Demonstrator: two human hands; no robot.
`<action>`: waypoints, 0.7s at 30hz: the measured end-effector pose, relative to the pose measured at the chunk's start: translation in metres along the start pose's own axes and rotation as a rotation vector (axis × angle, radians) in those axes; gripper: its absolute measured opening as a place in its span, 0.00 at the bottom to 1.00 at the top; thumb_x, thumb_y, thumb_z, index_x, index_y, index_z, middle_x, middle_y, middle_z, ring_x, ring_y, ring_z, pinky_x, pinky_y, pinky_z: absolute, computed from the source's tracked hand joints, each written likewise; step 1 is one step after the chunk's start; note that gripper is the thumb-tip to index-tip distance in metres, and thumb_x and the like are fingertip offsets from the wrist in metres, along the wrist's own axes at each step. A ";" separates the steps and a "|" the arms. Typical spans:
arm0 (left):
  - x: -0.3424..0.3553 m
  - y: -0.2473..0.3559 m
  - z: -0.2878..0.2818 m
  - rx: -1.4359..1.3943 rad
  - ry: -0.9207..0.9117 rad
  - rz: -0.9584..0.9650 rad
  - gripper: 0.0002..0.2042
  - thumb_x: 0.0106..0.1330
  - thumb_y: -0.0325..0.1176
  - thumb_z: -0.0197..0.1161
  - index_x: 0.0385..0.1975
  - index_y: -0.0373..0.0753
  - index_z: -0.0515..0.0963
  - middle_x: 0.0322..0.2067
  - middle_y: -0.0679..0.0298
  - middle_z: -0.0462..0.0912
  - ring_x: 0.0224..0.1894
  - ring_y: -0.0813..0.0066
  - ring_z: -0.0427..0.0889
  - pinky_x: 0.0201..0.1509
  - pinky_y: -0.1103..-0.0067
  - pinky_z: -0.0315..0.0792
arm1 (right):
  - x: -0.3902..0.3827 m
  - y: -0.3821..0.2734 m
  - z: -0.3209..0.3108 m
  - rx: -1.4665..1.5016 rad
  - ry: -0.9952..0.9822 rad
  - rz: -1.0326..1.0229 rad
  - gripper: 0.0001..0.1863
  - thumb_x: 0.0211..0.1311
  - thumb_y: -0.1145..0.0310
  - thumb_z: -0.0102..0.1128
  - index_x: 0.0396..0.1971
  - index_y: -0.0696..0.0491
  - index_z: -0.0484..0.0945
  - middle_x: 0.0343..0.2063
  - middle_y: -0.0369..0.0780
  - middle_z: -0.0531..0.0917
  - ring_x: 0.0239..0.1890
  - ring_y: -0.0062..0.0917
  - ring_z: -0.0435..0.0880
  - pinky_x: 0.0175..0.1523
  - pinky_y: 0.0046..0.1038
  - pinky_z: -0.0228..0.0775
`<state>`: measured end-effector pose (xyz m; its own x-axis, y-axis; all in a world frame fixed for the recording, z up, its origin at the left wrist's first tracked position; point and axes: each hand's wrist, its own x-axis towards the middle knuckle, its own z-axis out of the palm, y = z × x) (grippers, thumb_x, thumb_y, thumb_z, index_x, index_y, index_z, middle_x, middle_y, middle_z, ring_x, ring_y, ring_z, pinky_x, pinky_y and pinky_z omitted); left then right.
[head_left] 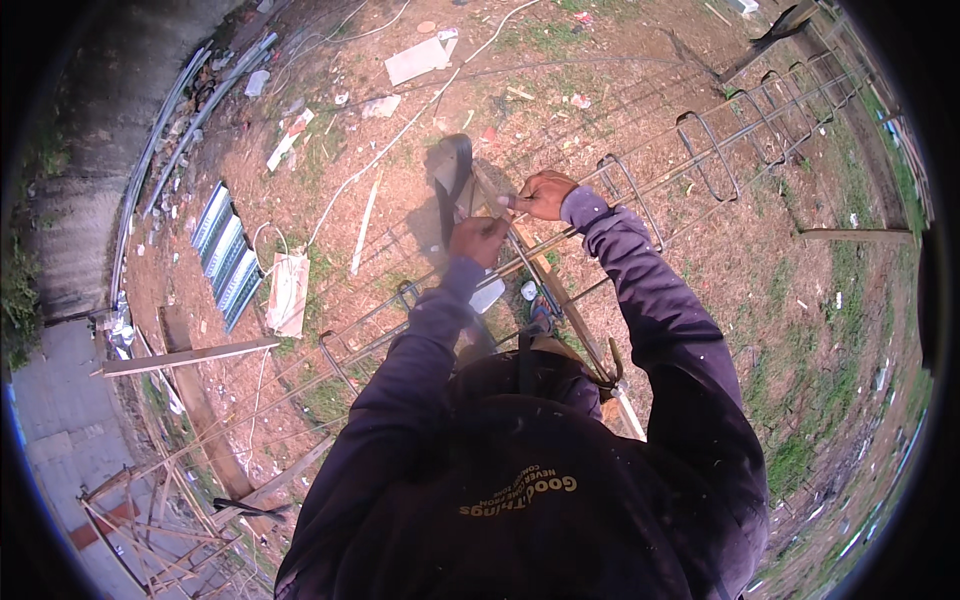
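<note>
Rebar cage point(555, 241) crosses timber strip point(572, 312); left hand point(478, 240), right hand point(543, 195) clenched, contents unclear; corrugated sheet point(225, 258) leftward.

"How is the scene lit?"
"By strong sunlight; the ground point(760, 290) is brightly lit, and shadows of the steel bars point(722, 153) are thrown toward 11 o'clock."
"Is detail kept in dark areas?"
"It is largely lost in the sweatshirt point(400, 520) at 6 o'clock."
"Any distortion?"
"Straight edges are bowed toward the rim, and corners are blacked out."
</note>
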<state>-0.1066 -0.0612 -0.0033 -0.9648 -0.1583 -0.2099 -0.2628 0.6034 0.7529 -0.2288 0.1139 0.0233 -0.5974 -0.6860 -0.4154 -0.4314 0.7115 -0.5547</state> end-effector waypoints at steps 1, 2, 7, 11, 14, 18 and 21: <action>0.000 0.000 0.000 0.004 -0.016 -0.028 0.24 0.62 0.56 0.60 0.29 0.37 0.86 0.23 0.50 0.82 0.31 0.54 0.84 0.40 0.67 0.74 | 0.002 -0.003 -0.001 0.019 -0.077 0.023 0.42 0.62 0.29 0.39 0.33 0.55 0.87 0.36 0.49 0.85 0.41 0.45 0.83 0.53 0.42 0.71; 0.000 0.000 0.000 0.006 -0.037 -0.044 0.24 0.63 0.56 0.60 0.29 0.37 0.86 0.23 0.50 0.82 0.31 0.54 0.84 0.40 0.67 0.74 | 0.004 -0.006 -0.002 0.016 -0.161 0.105 0.45 0.63 0.27 0.33 0.33 0.55 0.86 0.37 0.49 0.85 0.42 0.46 0.82 0.54 0.42 0.70; 0.000 0.000 0.001 -0.021 -0.012 -0.013 0.22 0.64 0.53 0.58 0.28 0.38 0.86 0.23 0.50 0.83 0.31 0.52 0.83 0.43 0.67 0.74 | -0.013 -0.020 0.002 -0.015 0.240 -0.069 0.31 0.62 0.40 0.47 0.36 0.56 0.85 0.40 0.48 0.84 0.44 0.45 0.81 0.56 0.42 0.69; 0.002 -0.002 0.004 0.038 0.003 -0.007 0.22 0.65 0.52 0.57 0.26 0.36 0.84 0.23 0.48 0.82 0.31 0.49 0.81 0.43 0.66 0.73 | -0.061 -0.019 0.035 -0.048 0.639 -0.199 0.15 0.53 0.60 0.64 0.38 0.53 0.83 0.31 0.48 0.82 0.40 0.43 0.82 0.47 0.40 0.73; 0.003 -0.003 0.005 -0.004 -0.016 -0.050 0.22 0.64 0.51 0.57 0.26 0.34 0.83 0.23 0.46 0.80 0.30 0.47 0.80 0.42 0.64 0.72 | -0.077 -0.018 0.059 -0.002 0.576 -0.071 0.15 0.53 0.61 0.63 0.39 0.52 0.83 0.30 0.47 0.82 0.39 0.43 0.81 0.45 0.41 0.73; 0.003 -0.003 0.005 0.020 0.035 0.011 0.20 0.62 0.47 0.61 0.24 0.32 0.83 0.19 0.50 0.79 0.24 0.57 0.80 0.35 0.68 0.72 | -0.076 -0.026 0.077 -0.068 0.737 -0.097 0.13 0.55 0.62 0.61 0.37 0.53 0.83 0.33 0.46 0.80 0.39 0.42 0.80 0.47 0.42 0.71; 0.001 -0.002 0.004 -0.009 0.066 0.070 0.19 0.62 0.45 0.62 0.24 0.31 0.83 0.16 0.52 0.79 0.21 0.62 0.81 0.32 0.69 0.72 | -0.077 -0.036 0.085 -0.181 0.757 -0.131 0.11 0.56 0.65 0.59 0.33 0.55 0.82 0.36 0.44 0.78 0.44 0.39 0.76 0.49 0.40 0.64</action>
<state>-0.1072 -0.0591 -0.0073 -0.9791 -0.1676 -0.1155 -0.1949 0.6074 0.7701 -0.1096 0.1280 0.0142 -0.8040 -0.5220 0.2847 -0.5943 0.6907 -0.4119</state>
